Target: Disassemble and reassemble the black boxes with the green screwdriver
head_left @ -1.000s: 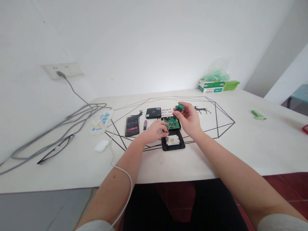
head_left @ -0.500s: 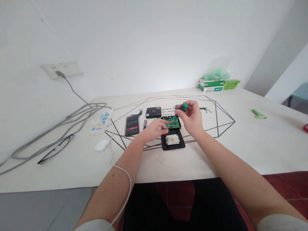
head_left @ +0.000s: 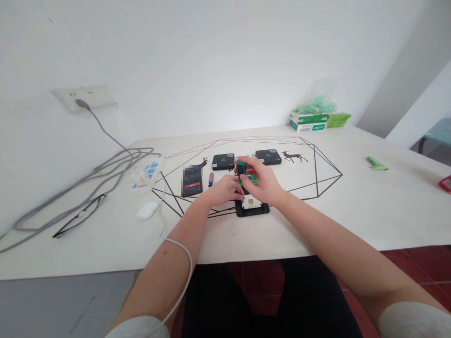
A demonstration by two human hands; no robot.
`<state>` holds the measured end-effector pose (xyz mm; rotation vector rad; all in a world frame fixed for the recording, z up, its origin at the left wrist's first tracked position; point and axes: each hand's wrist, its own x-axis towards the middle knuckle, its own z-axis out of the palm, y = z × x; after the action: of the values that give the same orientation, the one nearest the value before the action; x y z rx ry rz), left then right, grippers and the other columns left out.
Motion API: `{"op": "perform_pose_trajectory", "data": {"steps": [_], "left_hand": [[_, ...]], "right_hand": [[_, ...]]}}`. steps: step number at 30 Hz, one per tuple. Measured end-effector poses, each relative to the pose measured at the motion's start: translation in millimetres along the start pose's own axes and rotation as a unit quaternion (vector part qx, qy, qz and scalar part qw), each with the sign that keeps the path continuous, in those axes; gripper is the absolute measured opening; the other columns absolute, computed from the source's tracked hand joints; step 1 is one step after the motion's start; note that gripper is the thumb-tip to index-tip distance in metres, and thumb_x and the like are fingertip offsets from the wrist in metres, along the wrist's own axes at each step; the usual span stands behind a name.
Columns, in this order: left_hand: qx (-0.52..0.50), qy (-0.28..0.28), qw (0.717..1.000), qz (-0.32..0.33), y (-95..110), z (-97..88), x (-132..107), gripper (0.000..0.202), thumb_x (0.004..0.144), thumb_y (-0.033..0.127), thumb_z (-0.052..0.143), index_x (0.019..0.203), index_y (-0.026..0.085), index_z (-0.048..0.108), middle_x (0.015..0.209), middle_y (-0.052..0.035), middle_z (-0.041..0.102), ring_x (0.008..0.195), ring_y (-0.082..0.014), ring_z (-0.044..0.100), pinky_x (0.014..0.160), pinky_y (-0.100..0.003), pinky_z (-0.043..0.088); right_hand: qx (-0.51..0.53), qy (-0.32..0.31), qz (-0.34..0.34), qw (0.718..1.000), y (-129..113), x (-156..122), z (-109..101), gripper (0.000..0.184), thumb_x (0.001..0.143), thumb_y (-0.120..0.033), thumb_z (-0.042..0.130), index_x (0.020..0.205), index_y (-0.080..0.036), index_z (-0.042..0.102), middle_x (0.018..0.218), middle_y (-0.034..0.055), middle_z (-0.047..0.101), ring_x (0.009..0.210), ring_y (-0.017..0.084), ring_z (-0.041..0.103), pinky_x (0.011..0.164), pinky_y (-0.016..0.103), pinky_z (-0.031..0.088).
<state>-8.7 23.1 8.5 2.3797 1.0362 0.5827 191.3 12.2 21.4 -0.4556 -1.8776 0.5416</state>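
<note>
My right hand (head_left: 259,178) is closed round the black and green handle of a screwdriver (head_left: 241,168), held nearly upright. The shaft points down to my left hand (head_left: 227,190), whose fingers are pinched together by the tip. What they hold, if anything, is too small to make out. Under both hands lies an opened black device case. Its near half (head_left: 252,212) holds a silver plate with a gold square. The green circuit board (head_left: 252,179) in the far half is mostly hidden by my right hand.
Two closed black boxes (head_left: 223,162) (head_left: 268,157) sit behind my hands. To the left are a second screwdriver (head_left: 211,179), a phone (head_left: 192,180), a white earphone case (head_left: 147,210), glasses (head_left: 79,216), a power strip (head_left: 148,175) and grey cables. Green boxes (head_left: 309,120) stand at the back right.
My right hand moved left and nearer with the screwdriver, which turned from slanted to nearly upright. Its tip went from the circuit board to my left fingers. The right-hand black box is now uncovered.
</note>
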Motion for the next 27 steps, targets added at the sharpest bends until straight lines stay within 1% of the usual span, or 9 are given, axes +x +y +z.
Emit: {"op": "perform_pose_trajectory", "data": {"steps": [2, 4, 7, 10, 13, 18, 20, 24, 27], "left_hand": [[-0.005, -0.008, 1.0, 0.007, -2, -0.1, 1, 0.006, 0.081, 0.028, 0.08, 0.079, 0.023, 0.082, 0.096, -0.004, 0.077, 0.108, -0.0284, 0.067, 0.103, -0.041, 0.049], [-0.009, -0.011, 1.0, 0.014, -4, -0.3, 1, 0.006, 0.081, 0.026, 0.079, 0.078, 0.022, 0.082, 0.094, -0.0045, 0.078, 0.108, -0.0286, 0.067, 0.104, -0.041, 0.049], [-0.011, -0.009, 1.0, 0.014, -6, -0.6, 0, 0.005, 0.081, 0.025, 0.079, 0.079, 0.023, 0.082, 0.089, -0.0045, 0.079, 0.111, -0.0291, 0.066, 0.109, -0.043, 0.045], [-0.014, 0.002, 1.0, 0.0, -5, -1.1, 0, 0.004, 0.08, 0.027, 0.081, 0.078, 0.024, 0.082, 0.09, -0.0042, 0.079, 0.118, -0.0309, 0.064, 0.115, -0.046, 0.039], [-0.022, 0.002, 1.0, -0.004, -1, -1.3, -1, 0.005, 0.079, 0.025, 0.082, 0.074, 0.025, 0.082, 0.09, -0.0028, 0.08, 0.121, -0.031, 0.064, 0.113, -0.044, 0.042], [-0.02, 0.005, 1.0, -0.008, 4, -0.7, -3, 0.007, 0.077, 0.019, 0.08, 0.074, 0.025, 0.082, 0.09, -0.0014, 0.08, 0.114, -0.0294, 0.067, 0.112, -0.043, 0.043], [-0.04, 0.004, 0.999, -0.02, 5, 0.1, -4, 0.007, 0.077, 0.017, 0.078, 0.075, 0.024, 0.081, 0.086, -0.0014, 0.08, 0.109, -0.0288, 0.069, 0.109, -0.042, 0.047], [-0.091, 0.011, 0.995, -0.046, 6, 1.9, -5, 0.007, 0.074, 0.014, 0.077, 0.074, 0.021, 0.079, 0.081, -0.0009, 0.079, 0.09, -0.0248, 0.074, 0.094, -0.038, 0.056], [-0.106, 0.013, 0.993, -0.047, 6, 2.9, -5, 0.007, 0.074, 0.014, 0.076, 0.074, 0.02, 0.079, 0.082, -0.0016, 0.079, 0.088, -0.0242, 0.075, 0.089, -0.036, 0.058]], "right_hand": [[-0.015, -0.018, -0.015, 1.0, -1, 4, 0, 0.046, 0.093, -0.023, 0.059, 0.139, -0.03, 0.055, 0.13, 0.0091, 0.07, 0.107, 0.024, 0.074, 0.095, 0.044, 0.065], [-0.017, -0.026, -0.017, 0.999, 0, 11, -1, 0.047, 0.091, -0.02, 0.058, 0.137, -0.03, 0.056, 0.126, 0.0083, 0.071, 0.105, 0.023, 0.073, 0.093, 0.043, 0.066], [-0.023, -0.044, -0.02, 0.999, 4, 22, -3, 0.048, 0.088, -0.019, 0.06, 0.134, -0.029, 0.058, 0.124, 0.0073, 0.072, 0.103, 0.023, 0.073, 0.088, 0.041, 0.067], [-0.037, -0.06, -0.026, 0.997, 8, 31, -3, 0.047, 0.085, -0.019, 0.061, 0.131, -0.027, 0.059, 0.12, 0.0068, 0.072, 0.1, 0.022, 0.072, 0.083, 0.039, 0.067], [-0.049, -0.058, -0.028, 0.997, 11, 34, -3, 0.046, 0.084, -0.02, 0.061, 0.129, -0.027, 0.059, 0.118, 0.007, 0.073, 0.094, 0.021, 0.072, 0.079, 0.037, 0.067], [-0.08, -0.03, -0.05, 0.995, 13, 28, 2, 0.044, 0.084, -0.022, 0.062, 0.128, -0.027, 0.058, 0.114, 0.0076, 0.072, 0.082, 0.02, 0.069, 0.073, 0.037, 0.064], [-0.095, -0.045, -0.057, 0.993, 11, 27, 4, 0.044, 0.085, -0.023, 0.062, 0.129, -0.027, 0.057, 0.111, 0.007, 0.072, 0.08, 0.02, 0.068, 0.074, 0.038, 0.062], [-0.117, -0.09, -0.067, 0.987, 7, 31, 6, 0.045, 0.085, -0.023, 0.061, 0.13, -0.027, 0.057, 0.109, 0.0063, 0.071, 0.076, 0.019, 0.065, 0.074, 0.038, 0.06], [-0.12, -0.101, -0.08, 0.984, 5, 35, 6, 0.043, 0.085, -0.022, 0.06, 0.127, -0.026, 0.056, 0.104, 0.0059, 0.069, 0.077, 0.019, 0.063, 0.075, 0.037, 0.058]]}}
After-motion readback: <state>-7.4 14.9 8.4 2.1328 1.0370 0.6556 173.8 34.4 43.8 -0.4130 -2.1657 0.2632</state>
